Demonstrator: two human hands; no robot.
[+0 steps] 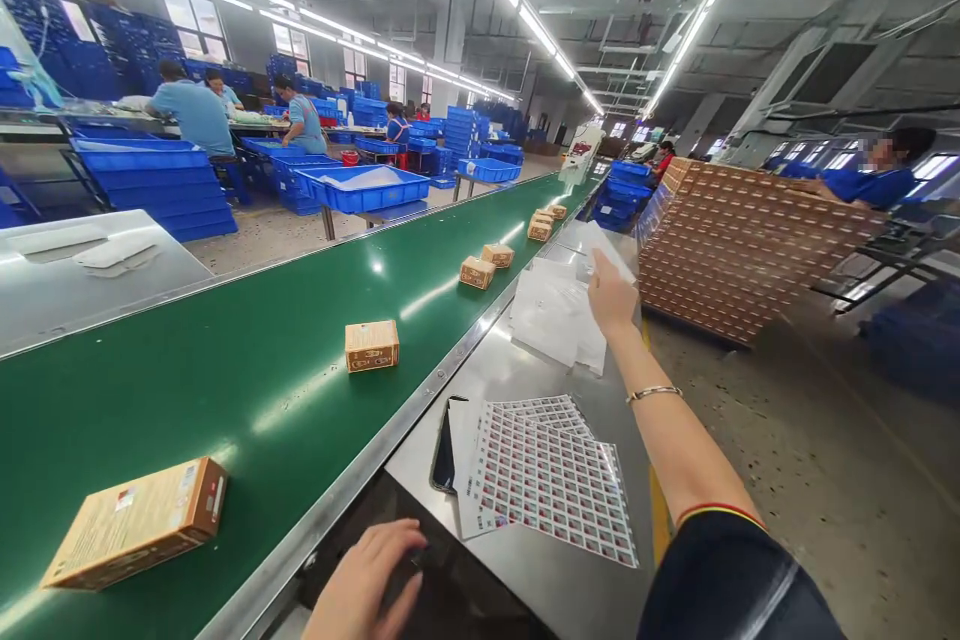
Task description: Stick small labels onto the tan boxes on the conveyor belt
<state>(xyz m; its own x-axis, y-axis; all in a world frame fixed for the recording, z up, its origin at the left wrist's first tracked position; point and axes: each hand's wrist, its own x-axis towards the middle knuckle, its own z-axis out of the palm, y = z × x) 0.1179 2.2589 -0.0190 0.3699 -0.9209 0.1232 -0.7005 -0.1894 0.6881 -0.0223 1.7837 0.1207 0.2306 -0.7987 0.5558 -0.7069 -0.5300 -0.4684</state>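
My right hand (611, 298) is stretched forward over the metal side table, its fingers on a slightly blurred white sheet (616, 255). Just left of it lies a loose pile of white sheets (551, 310). Nearer to me are sheets of small printed stickers (551, 475), partly covering a dark phone (444, 450). My left hand (371, 580) hovers low by the belt's edge, fingers loosely bent and apart, with nothing visible in it. On the green conveyor belt (300, 450) stand several small tan boxes, the nearest box (142, 520) at lower left.
A large stack of brown boxes (750, 250) stands on the right, with a person (885, 170) in blue behind it. Across the belt are blue trays (367, 188) and people seated at tables. A metal table (97, 290) with papers adjoins the belt's far left side.
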